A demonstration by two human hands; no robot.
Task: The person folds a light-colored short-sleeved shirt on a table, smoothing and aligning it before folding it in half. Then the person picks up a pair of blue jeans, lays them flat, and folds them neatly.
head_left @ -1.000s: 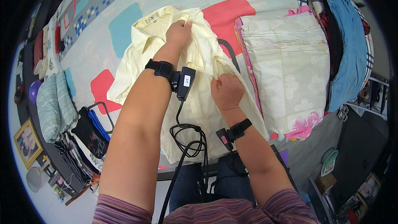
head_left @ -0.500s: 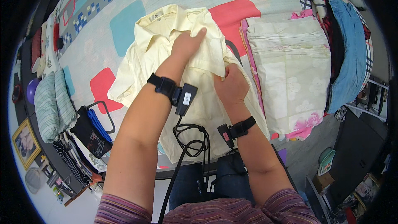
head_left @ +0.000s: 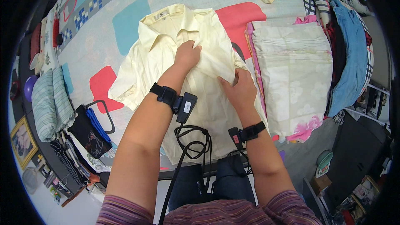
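Both hands (head_left: pixel 187 54) (head_left: pixel 239 89) pinching pale yellow shirt (head_left: pixel 166 37); folded floral sheets (head_left: pixel 291 71) just right, striped towel (head_left: pixel 50 100) left.

Head-worn fisheye, steeply downward, close.

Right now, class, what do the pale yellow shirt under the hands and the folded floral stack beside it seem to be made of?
Pale yellow shirt: thin woven cloth, probably cotton or a blend, matte; it creases sharply where both hands pinch it. Folded floral stack: smooth printed woven fabric, likely bed linen; flat crisp folds, slight sheen.
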